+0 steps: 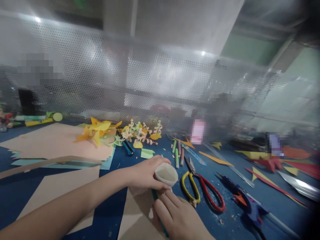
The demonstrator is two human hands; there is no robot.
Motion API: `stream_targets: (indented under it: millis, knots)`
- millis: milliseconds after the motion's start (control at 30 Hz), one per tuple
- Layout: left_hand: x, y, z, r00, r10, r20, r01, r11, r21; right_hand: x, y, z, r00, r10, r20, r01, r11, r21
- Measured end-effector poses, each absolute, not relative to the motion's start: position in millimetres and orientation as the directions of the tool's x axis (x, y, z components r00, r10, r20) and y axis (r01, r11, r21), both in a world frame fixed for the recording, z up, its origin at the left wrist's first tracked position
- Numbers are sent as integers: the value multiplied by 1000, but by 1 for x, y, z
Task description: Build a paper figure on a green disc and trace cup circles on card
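My left hand (147, 173) is wrapped round a small whitish cup (167, 174), its round mouth facing up toward me. Just below it, my right hand (175, 213) is closed round a slim teal pen (163, 230), whose upper part shows near the cup. The pen's tip is hidden between the hands. Beneath both hands lies a peach paper sheet (133, 216) on the blue table. Right of the hands are scissors (196, 173) with one yellow and one red handle, blades slightly apart.
A stack of coloured paper (55, 138) lies at left, with orange paper cutouts (98, 128) on it. Curled paper flowers (141, 130), crayon-like sticks (176, 156) and a box cutter (128, 147) are farther back. A blue glue gun (250, 206) lies right, near paper scraps (272, 163).
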State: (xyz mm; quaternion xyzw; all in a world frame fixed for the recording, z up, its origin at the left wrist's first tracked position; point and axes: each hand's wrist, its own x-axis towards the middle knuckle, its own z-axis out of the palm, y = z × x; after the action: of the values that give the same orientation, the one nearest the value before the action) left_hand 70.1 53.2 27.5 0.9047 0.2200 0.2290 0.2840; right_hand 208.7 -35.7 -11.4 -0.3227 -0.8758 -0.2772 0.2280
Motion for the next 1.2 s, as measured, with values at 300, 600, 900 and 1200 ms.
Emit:
stream_targets:
  millis: [300,600,900,1200]
  knots:
    - [68,50,31,791,552,263,297,-723,624,199,-36,-14,-721,445,531,683,587,436]
    - [67,50,33,795,561,230,296,-690,661,181,-32,-22,-668,490,560,741,506,441]
    - [66,52,30,813,544,205,273,-668,692,178,-35,-26,-636,588,500,770,445,457]
    - [65,52,31,808,560,185,278,-638,718,179,-34,-30,-633,583,509,774,457,439]
